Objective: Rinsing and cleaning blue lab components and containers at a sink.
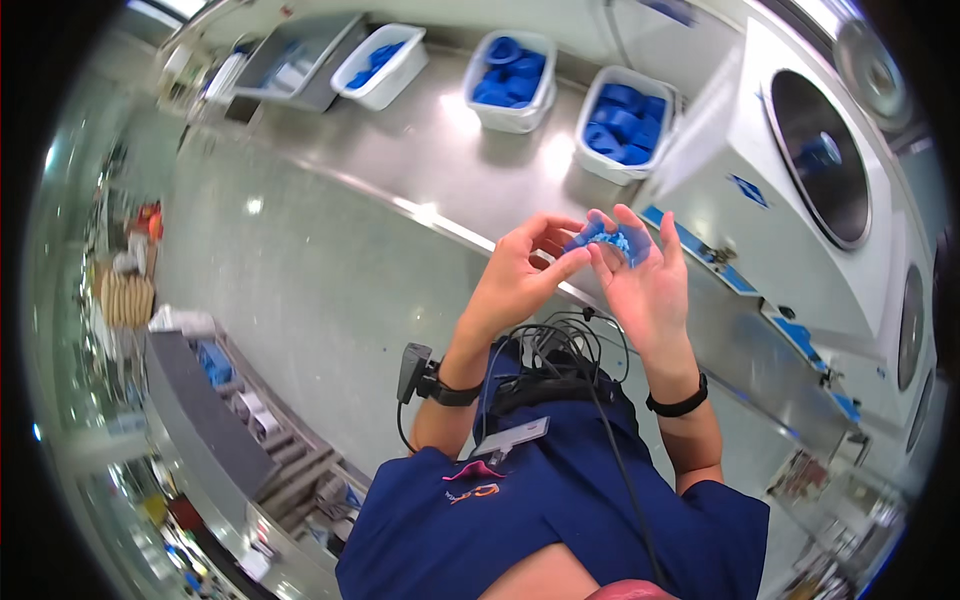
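Both hands hold a translucent blue plastic piece (632,246) with a lighter blue, bumpy middle, above the near edge of the metal counter. My left hand (525,265) pinches its left side between thumb and fingers. My right hand (645,285) supports its right side, palm turned up and thumb near the left thumb. Some right fingers stick up behind the piece, and their exact grip is partly hidden.
White bins (555,92) of blue pieces stand along the metal counter (435,140), beside a grey tray (268,88). At right is a white machine (715,200) with a round dark opening. Black cables (570,335) hang at my waist. A grey-topped unit (195,400) stands lower left.
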Available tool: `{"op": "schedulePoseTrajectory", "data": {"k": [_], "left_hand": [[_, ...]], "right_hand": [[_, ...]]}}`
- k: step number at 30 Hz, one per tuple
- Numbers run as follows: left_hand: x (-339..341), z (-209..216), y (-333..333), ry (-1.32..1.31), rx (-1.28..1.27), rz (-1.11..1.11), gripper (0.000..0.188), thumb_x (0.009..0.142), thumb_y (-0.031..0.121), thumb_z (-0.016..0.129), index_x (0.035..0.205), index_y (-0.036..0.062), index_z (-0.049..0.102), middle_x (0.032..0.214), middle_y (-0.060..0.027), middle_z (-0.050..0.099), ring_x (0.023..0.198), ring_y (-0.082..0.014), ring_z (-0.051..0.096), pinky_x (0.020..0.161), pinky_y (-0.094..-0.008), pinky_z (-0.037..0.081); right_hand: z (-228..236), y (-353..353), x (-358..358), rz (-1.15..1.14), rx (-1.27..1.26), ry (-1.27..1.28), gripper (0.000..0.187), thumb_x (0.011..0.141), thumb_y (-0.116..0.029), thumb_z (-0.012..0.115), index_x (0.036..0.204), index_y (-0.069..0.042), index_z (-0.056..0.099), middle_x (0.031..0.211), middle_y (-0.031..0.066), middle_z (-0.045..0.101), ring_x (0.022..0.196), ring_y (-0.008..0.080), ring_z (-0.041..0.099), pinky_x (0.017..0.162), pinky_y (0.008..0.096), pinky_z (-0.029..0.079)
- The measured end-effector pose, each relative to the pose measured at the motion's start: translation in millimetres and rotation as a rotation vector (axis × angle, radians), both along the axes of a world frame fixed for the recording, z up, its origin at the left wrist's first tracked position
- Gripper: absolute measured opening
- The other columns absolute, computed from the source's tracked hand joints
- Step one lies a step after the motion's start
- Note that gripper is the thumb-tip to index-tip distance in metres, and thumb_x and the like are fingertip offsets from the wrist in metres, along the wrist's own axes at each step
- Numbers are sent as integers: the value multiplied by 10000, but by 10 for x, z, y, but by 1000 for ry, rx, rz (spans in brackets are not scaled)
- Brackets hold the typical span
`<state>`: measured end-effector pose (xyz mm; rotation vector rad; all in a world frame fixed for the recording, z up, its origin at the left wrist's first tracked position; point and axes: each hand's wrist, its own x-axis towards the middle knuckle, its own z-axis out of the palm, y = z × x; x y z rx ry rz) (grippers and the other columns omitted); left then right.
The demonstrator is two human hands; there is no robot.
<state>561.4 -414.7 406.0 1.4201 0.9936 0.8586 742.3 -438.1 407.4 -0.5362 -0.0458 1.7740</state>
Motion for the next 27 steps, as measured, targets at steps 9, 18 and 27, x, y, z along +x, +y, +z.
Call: {"op": "schedulePoseTrajectory", "data": {"k": [9,18,27], "left_hand": [[-2167,-83,-606,-91,32,666,192,873,144,700,1019,27,658,861,-46,705,770,-89,642,655,-247,495],[-4439,-118,-1903,394,-314,998,425,937,326,621,1235,36,533,745,-67,643,682,-144,598,653,-299,480],[-6708,-799,-2988,140,-174,1215,354,964,264,592,1270,96,532,956,-28,671,902,-120,602,758,-284,470]], "right_hand": [[-234,125,-2473,615,-88,103,651,986,-542,363,1402,-47,437,1301,87,570,1175,198,532,1034,371,380],[-1401,29,-4635,1001,-370,340,520,958,-484,503,1311,-103,525,1292,74,573,1184,237,534,1071,446,369],[-3750,1104,-6738,710,-639,-343,670,882,-689,408,1249,-150,563,1272,101,561,1220,272,471,1009,447,403]]}}
